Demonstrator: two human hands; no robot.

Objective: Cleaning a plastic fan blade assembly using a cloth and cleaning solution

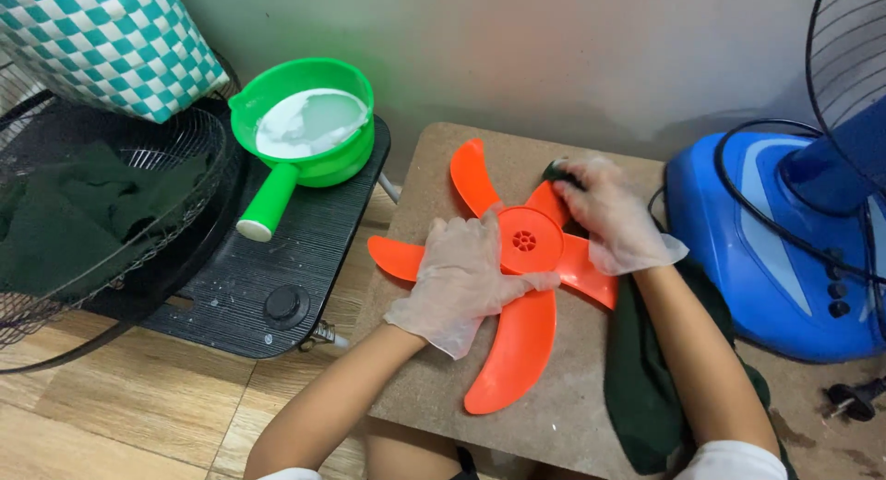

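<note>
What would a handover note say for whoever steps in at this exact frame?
Left hand: gloved, pressed flat on the orange fan blade beside its hub, holding it down on the board.
Right hand: gloved, pressing a dark pad onto the upper right blade.
Nearby: green dipper of whitish liquid on the black stand to the left, dark cloth under the right forearm, blue fan base to the right, fan grille at far left.
Done: cannot tell which blades are wiped.
Left: likely the other blades.
</note>
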